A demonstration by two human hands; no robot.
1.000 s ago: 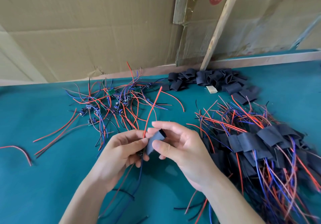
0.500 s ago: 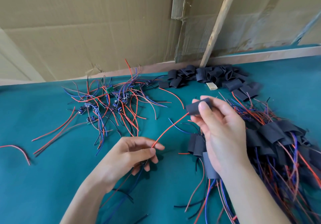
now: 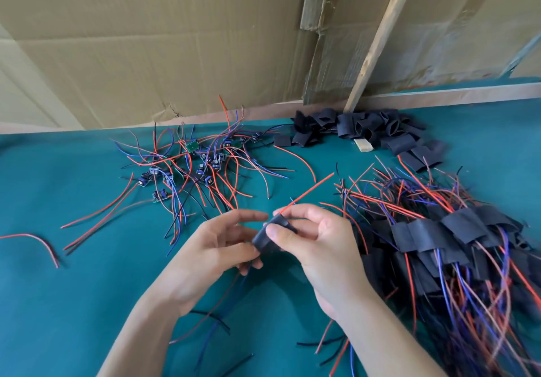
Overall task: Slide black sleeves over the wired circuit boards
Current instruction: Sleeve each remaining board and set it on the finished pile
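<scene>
Head view: the right hand [image 3: 319, 239], half a second ago raised over the finished pile [image 3: 439, 236] with a sleeve, is back at the left hand [image 3: 216, 245]. Its thumb and fingers pinch the sleeve [image 3: 268, 237], a red wire [image 3: 307, 190] poking out the far end. The left fingers are loosely spread, touching the sleeve's near end; the board seems hidden inside. Sleeving is under way. Bare boards [image 3: 205, 168] wait on the bench [image 3: 73, 303]; spare sleeves [image 3: 366, 130] lie behind.

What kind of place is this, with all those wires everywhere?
Probably a small workshop bench where electronics get put together by hand. There are wired circuit boards in a heap, loose black sleeves and a big finished pile on a green mat, with cardboard behind.
</scene>
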